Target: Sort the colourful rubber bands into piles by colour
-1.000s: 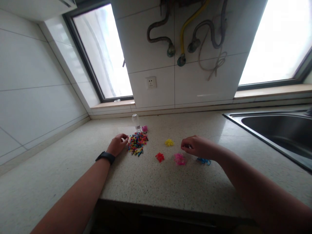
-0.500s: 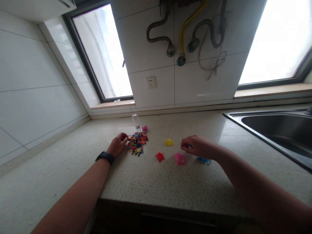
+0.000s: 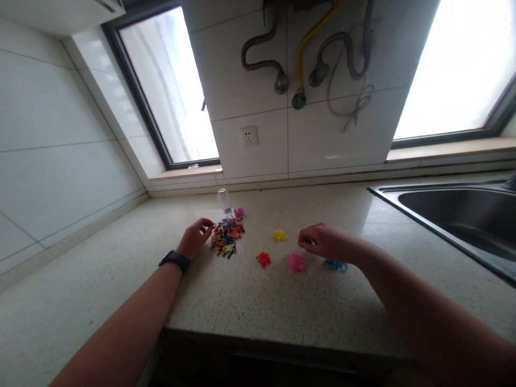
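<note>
A mixed pile of small multicoloured elastic bands [image 3: 228, 235] lies on the counter. At its left edge is my left hand [image 3: 197, 235], thumb and forefinger slightly apart, with nothing visible between them. My right hand [image 3: 316, 237] hovers above the pink bands [image 3: 297, 262] with curled fingers pressed together; whatever they hold, if anything, is hidden. Small single-colour heaps lie around it: yellow bands [image 3: 279, 235], red bands [image 3: 263, 259] and blue bands [image 3: 336, 265], the last partly under my right wrist.
Behind the mixed pile stand a clear bottle [image 3: 224, 202] and a small pink object [image 3: 239, 213]. A steel sink [image 3: 387, 196] is set into the counter [image 3: 258, 306] at right. On the tiled wall are a socket [image 3: 249, 136] and hoses [image 3: 300, 59]. The counter's front edge runs below.
My left thumb and forefinger have parted slightly at the pile's edge; a reddish bit seen by them earlier no longer shows there. My right hand stays nearly still.
</note>
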The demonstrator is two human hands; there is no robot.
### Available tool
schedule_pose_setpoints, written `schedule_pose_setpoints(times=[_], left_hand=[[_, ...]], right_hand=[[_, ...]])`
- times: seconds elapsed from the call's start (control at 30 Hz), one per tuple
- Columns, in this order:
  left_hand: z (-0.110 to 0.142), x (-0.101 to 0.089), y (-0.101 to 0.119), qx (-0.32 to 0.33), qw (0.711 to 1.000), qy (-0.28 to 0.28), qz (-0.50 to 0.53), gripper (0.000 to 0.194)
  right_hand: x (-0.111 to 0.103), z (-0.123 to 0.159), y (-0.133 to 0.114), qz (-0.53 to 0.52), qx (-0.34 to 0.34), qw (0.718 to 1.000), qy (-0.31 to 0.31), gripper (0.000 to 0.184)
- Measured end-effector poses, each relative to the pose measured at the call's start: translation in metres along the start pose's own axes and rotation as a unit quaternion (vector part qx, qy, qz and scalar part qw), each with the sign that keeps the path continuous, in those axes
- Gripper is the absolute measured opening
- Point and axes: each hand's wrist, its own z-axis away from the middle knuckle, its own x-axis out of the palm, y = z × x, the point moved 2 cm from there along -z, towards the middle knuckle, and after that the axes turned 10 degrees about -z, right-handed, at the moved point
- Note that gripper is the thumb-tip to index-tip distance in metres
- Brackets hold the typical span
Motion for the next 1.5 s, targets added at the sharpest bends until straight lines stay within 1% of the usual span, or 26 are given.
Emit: schedule_pose_setpoints(times=[0.1,0.2,0.33,0.47,0.53,0.57,0.7,0.77,0.97,1.17,1.3,1.43,1.5], left_hand=[[0.001,0.0,0.019,0.026,1.0,0.0,0.002,0.023],[0.003,0.001,0.045,0.065,0.998,-0.024,0.01,0.023],[0.008,0.0,0.082,0.131,0.986,-0.101,0.018,0.021],[0.018,-0.002,0.114,0.191,0.96,-0.202,0.038,0.018],[0.021,-0.002,0.123,0.208,0.952,-0.223,0.03,0.016],[0.021,-0.003,0.126,0.212,0.953,-0.215,0.017,0.015],[0.019,-0.005,0.124,0.198,0.968,-0.137,-0.066,0.016],[0.018,-0.004,0.119,0.193,0.968,-0.125,-0.097,0.019],[0.022,0.006,0.113,0.204,0.957,-0.151,-0.14,0.026],[0.023,0.013,0.111,0.206,0.957,-0.144,-0.143,0.016],[0.022,0.011,0.113,0.209,0.957,-0.144,-0.138,0.015],[0.02,0.008,0.115,0.207,0.961,-0.138,-0.123,0.019],[0.02,0.008,0.113,0.206,0.959,-0.145,-0.125,0.02]], right_hand=[[0.0,0.0,0.0,-0.001,0.004,1.0,0.002,0.024],[0.0,0.0,0.0,-0.002,0.006,1.0,0.0,0.024],[0.0,-0.001,0.0,0.002,0.006,1.0,-0.007,0.024],[0.0,-0.001,0.0,0.002,0.005,1.0,-0.007,0.024],[0.0,-0.001,0.0,0.003,0.004,1.0,-0.007,0.023],[0.0,0.0,-0.001,0.005,0.004,1.0,-0.005,0.024],[-0.001,0.0,-0.002,0.009,0.008,1.0,-0.003,0.024],[-0.001,0.0,-0.003,0.007,0.008,1.0,-0.004,0.024],[-0.001,0.0,-0.002,0.002,0.009,1.0,-0.005,0.024],[-0.001,0.0,-0.003,0.002,0.015,1.0,-0.009,0.024],[-0.002,0.0,-0.004,0.008,0.009,1.0,-0.009,0.025],[-0.001,0.0,-0.004,0.01,0.009,1.0,-0.011,0.025],[-0.001,0.0,-0.003,0.01,0.007,1.0,-0.013,0.024]])
